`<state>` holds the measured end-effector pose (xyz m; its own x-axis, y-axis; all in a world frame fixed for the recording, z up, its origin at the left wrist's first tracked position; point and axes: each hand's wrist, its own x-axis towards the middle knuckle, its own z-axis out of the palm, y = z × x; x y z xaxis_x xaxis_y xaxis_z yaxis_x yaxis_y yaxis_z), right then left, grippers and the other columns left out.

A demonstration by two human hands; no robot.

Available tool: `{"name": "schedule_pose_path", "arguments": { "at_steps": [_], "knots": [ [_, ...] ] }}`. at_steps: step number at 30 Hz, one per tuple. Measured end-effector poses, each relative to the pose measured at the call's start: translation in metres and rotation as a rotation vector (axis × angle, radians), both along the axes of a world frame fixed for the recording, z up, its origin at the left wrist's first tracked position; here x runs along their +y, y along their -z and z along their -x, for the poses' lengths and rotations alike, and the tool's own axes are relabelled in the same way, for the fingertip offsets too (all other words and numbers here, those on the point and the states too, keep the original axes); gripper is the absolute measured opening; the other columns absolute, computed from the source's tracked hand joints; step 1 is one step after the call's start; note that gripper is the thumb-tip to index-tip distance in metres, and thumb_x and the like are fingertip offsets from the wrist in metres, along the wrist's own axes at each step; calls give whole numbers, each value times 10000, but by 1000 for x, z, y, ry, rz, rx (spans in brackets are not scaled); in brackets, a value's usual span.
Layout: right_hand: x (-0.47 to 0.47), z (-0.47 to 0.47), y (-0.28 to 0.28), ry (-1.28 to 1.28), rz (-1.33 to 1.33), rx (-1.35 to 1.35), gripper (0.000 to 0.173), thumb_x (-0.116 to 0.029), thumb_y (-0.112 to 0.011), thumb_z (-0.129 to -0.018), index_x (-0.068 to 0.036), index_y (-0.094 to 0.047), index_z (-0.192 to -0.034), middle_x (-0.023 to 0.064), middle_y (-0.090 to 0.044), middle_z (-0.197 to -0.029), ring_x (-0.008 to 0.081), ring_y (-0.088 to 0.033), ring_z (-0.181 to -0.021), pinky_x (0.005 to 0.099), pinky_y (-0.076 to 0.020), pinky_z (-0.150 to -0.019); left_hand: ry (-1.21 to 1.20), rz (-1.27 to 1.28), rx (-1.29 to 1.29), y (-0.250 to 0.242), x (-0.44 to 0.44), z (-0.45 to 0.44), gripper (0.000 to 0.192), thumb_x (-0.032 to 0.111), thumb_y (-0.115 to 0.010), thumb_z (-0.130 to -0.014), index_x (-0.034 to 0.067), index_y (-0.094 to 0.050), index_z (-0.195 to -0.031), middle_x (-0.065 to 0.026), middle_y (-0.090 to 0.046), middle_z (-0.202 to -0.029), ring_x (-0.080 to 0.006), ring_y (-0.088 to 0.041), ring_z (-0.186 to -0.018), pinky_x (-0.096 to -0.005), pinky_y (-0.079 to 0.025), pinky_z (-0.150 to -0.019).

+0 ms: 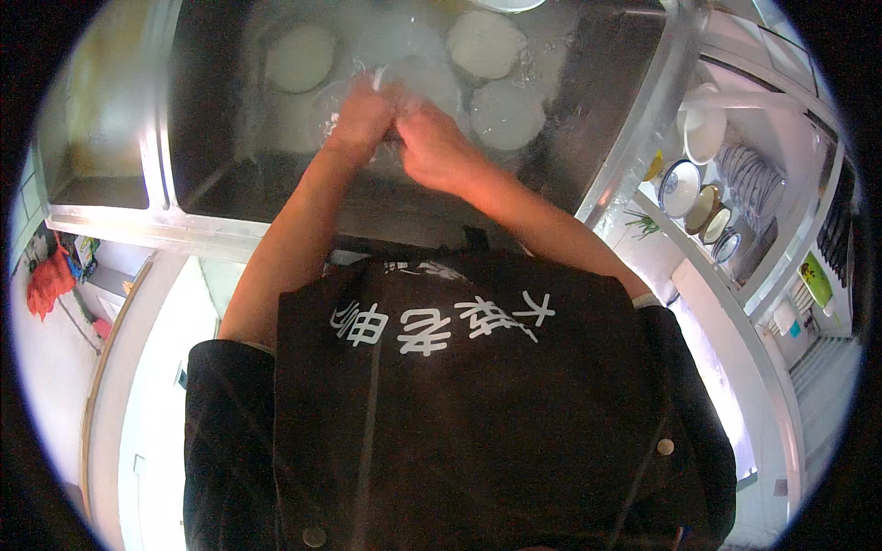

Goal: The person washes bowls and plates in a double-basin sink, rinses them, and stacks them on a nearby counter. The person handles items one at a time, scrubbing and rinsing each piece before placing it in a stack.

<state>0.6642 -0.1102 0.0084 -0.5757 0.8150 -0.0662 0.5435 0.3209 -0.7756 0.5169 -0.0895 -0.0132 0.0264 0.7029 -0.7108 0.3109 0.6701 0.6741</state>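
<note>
Both of my hands are close together over the stainless-steel sink basin (pixel 227 175), at the water's surface. My left hand (pixel 368 113) has curled fingers and is blurred. Beside it, nearly touching, is my right hand (pixel 434 138), also curled. A pale round dish (pixel 431 79) lies just beyond them, with a white edge by the left fingertips; whether either hand grips it I cannot tell. Under the cloudy water rest more round white dishes, one at the left (pixel 302 57), one at the upper right (pixel 486 45) and one below that (pixel 508 115).
A white dish rim (pixel 510 3) shows at the top edge. Left of a metal divider (pixel 157 138) is a second basin (pixel 103 151). On the right, a shelf rack (pixel 765 275) holds several bowls (pixel 679 188) and stacked plates (pixel 751 180). My dark apron (pixel 455 427) bears white writing.
</note>
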Motion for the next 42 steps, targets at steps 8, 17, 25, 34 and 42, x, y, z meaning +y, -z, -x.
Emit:
{"name": "schedule_pose_path", "arguments": {
  "at_steps": [8, 17, 25, 34, 42],
  "knots": [
    [-1, -19, -1, -120, 76, -591, 277, -100, -599, -813, -65, -651, -1082, 148, -632, -1065, 355, -574, -1098, 444, -490, -926, 836, -344, 562, 69, -11, 28, 400, 110, -544, -865, 24, -599, -1252, -213, -695, -870, -347, -698, -875, -449, -561, -750],
    [120, -51, -30, 251, -632, -560, 188, -149, -636, -802, -104, -679, -978, 81, -608, -921, 280, -601, -933, 436, -494, -780, 182, -259, 546, 8, 1, 10, 530, -31, -515, -772, 133, -563, -1274, -284, -665, -993, -460, -625, -991, -521, -499, -846],
    [87, -62, -13, 162, -343, -502, 163, -208, -644, -859, -73, -671, -947, 107, -607, -914, 321, -607, -930, 461, -496, -785, 369, -740, 861, -32, 15, 1, 452, 156, -604, -856, 50, -535, -1290, -245, -592, -1160, -435, -628, -947, -490, -498, -859],
    [2, -19, 10, 273, 34, -7, 203, -130, -590, -885, -30, -611, -1061, 159, -631, -1030, 391, -581, -1022, 461, -488, -870, -44, -286, 166, -10, 2, -38, 498, 390, -522, -965, -39, -527, -1219, -271, -643, -1097, -419, -639, -1030, -487, -479, -891],
    [20, -44, -8, -111, -99, -336, 187, -113, -632, -827, -54, -653, -1004, 101, -635, -1005, 322, -590, -1029, 442, -487, -877, -318, -34, 62, -5, 2, -29, 460, 329, -522, -942, -83, -566, -1141, -295, -653, -1019, -430, -669, -937, -498, -517, -838]
  ]
}}
